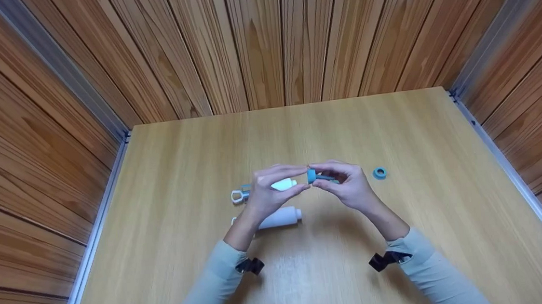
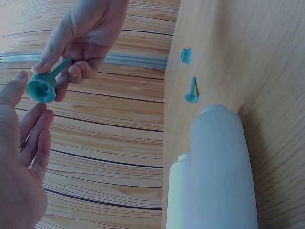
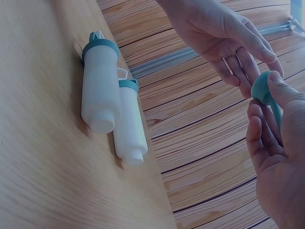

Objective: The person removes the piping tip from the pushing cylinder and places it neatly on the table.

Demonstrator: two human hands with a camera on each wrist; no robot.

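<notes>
My right hand (image 1: pixel 346 184) pinches a teal nozzle cap (image 1: pixel 311 176) between thumb and fingers, its thin stem pointing back toward the palm. The cap's hollow, threaded side shows in the left wrist view, facing my left hand (image 2: pixel 21 152). Nearly straight, the left fingers and thumb stand at the cap's rim; whether they touch it is hard to tell. Below the left hand, two white plastic bottles (image 1: pixel 281 217) (image 1: pixel 284 185) lie on their sides. In the right wrist view, teal collars (image 3: pixel 100 46) with loop handles show at their far ends.
A teal ring (image 1: pixel 380 173) lies on the wooden table (image 1: pixel 429 255) to the right of my hands. Another teal nozzle cap (image 2: pixel 191 97) rests near it, seen in the left wrist view. Wood-plank walls (image 1: pixel 262 41) enclose the table at the back and sides.
</notes>
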